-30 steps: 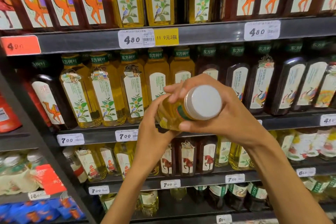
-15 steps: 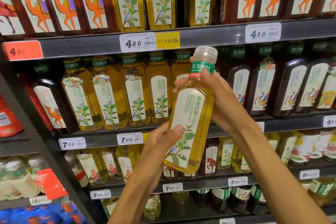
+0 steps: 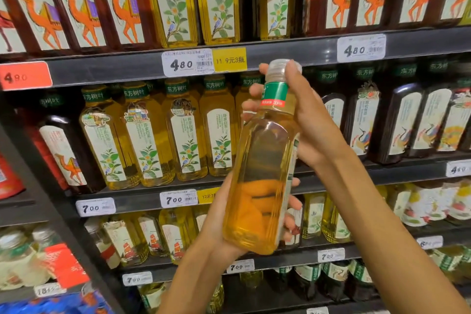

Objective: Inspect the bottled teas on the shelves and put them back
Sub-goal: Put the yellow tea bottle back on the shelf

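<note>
I hold a bottle of golden tea (image 3: 262, 160) upright in front of the shelves, its clear side facing me and the label turned to the right edge. My right hand (image 3: 313, 120) grips the neck and white cap from behind. My left hand (image 3: 224, 214) wraps the lower body, its fingers showing orange through the liquid. Behind the bottle, a row of matching golden tea bottles (image 3: 150, 135) stands on the middle shelf (image 3: 142, 199).
Dark tea bottles (image 3: 407, 122) fill the middle shelf's right side. Tall camel-label bottles (image 3: 84, 2) line the top shelf above price tags (image 3: 187, 62). Lower shelves hold more bottles (image 3: 158, 237). A dark shelf divider (image 3: 38, 199) runs at the left.
The bottle went from cap toward me to upright, then was rotated so its label faces right and the clear side faces me. My left hand now wraps the lower body.
</note>
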